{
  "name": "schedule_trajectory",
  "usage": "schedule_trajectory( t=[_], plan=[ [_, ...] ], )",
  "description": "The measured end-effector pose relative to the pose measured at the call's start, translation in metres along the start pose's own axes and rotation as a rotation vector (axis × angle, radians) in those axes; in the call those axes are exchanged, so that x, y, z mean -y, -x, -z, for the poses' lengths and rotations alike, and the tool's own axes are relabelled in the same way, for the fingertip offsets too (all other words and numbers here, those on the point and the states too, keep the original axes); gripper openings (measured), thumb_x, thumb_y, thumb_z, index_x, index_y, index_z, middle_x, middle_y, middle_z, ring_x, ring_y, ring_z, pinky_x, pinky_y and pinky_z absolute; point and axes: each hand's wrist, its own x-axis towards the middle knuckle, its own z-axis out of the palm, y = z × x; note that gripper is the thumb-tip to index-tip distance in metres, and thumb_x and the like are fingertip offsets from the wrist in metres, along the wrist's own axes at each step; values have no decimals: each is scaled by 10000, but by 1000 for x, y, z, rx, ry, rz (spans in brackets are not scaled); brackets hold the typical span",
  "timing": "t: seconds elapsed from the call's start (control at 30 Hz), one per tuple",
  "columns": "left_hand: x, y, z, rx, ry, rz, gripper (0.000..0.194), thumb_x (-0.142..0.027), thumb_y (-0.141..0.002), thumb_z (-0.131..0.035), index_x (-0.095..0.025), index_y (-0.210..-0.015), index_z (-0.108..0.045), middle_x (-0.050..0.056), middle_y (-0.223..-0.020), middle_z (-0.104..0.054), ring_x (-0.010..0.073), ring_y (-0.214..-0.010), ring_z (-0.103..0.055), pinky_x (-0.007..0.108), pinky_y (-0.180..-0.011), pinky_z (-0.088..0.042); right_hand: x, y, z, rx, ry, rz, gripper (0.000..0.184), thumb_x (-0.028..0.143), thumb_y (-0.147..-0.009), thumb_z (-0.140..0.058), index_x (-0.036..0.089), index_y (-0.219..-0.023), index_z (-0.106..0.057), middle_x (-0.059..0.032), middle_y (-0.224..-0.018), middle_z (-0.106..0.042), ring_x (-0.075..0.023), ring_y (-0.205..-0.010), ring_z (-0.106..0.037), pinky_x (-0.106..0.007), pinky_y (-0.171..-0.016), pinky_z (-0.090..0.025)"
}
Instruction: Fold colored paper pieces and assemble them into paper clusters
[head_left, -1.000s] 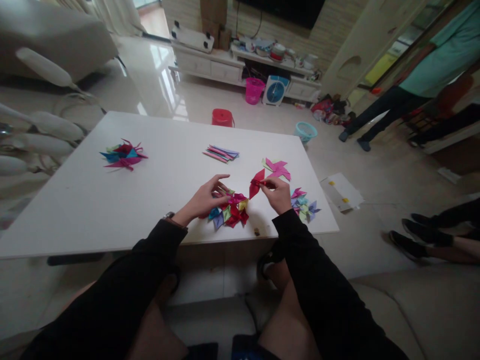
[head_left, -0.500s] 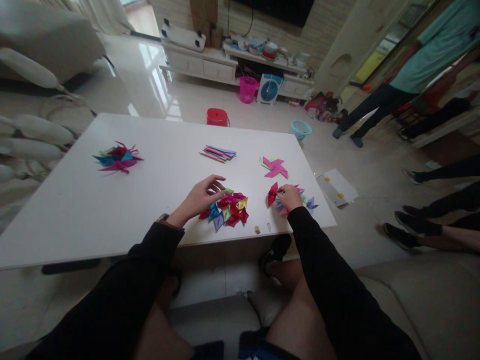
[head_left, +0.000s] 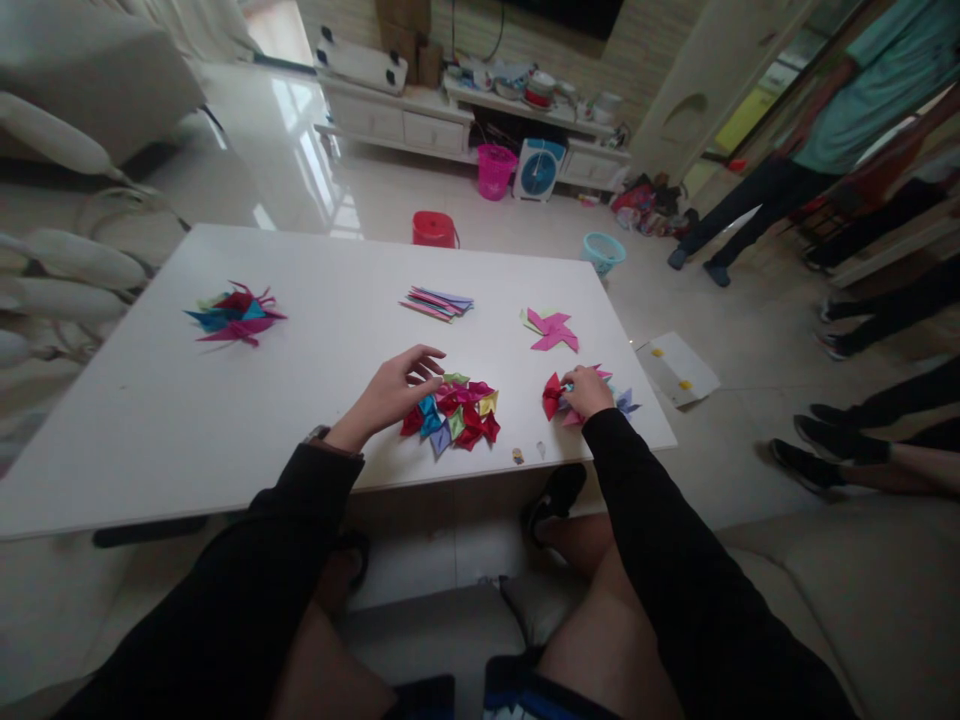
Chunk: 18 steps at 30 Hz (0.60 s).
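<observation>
Right hand (head_left: 590, 395), right of centre, pinching red piece (head_left: 551, 397) at fingertips, by left side of right pile (head_left: 626, 402). Left hand (head_left: 394, 392) loosely spread beside centre pile (head_left: 469, 418). Table (head_left: 330, 345): front edge just below piles, right edge near right pile, surface stretching frame-left.

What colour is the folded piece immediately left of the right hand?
The folded piece is red; head view.

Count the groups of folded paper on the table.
5: spiky pile at left; bundle, back centre; pinwheel shapes, back right; colourful cluster by the left hand; rightmost cluster under the right hand, partly hidden.
</observation>
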Motion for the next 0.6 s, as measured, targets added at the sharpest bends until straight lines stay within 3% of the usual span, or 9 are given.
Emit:
schedule_trajectory(
  t=[0.17, 0.37, 0.5, 0.6],
  plan=[
    [2, 2, 0, 2, -23, -4, 333, -314, -840, -647, -169, -1139, -638, 79, -989, -723, 184, -837, -686, 334, -745, -572, -2, -1, -1, 16, -6, 2, 167, 194, -858, -630, 170, -925, -782, -129, -1028, -710, -245, -992, -617, -324, -842, -423],
    [17, 1, 5, -25, -39, -2, 306, -233, -835, -609, -177, -1135, -636, 61, -978, -725, 163, -825, -680, 288, -724, -547, -1, -9, -5, -60, -3, 64, 224, 269, -836, -656, 159, -1001, -761, -128, -1023, -703, -267, -976, -619, -345, -845, -439],
    [45, 1, 27, -219, -122, 114, 271, -198, -798, -614, -173, -1063, -663, 56, -931, -725, 166, -822, -670, 285, -754, -531, 21, -9, 5, -139, -88, 140, 228, 290, -854, -604, 172, -978, -755, -116, -1024, -686, -272, -974, -607, -362, -851, -445],
    [70, 7, 56, -435, -125, 391, 264, -184, -761, -633, -170, -1022, -668, 55, -913, -723, 168, -815, -671, 279, -762, -518, 43, -7, 12, -157, -193, 213, 229, 291, -858, -595, 173, -978, -750, -100, -1001, -678, -266, -970, -601, -367, -873, -447]
  ],
)
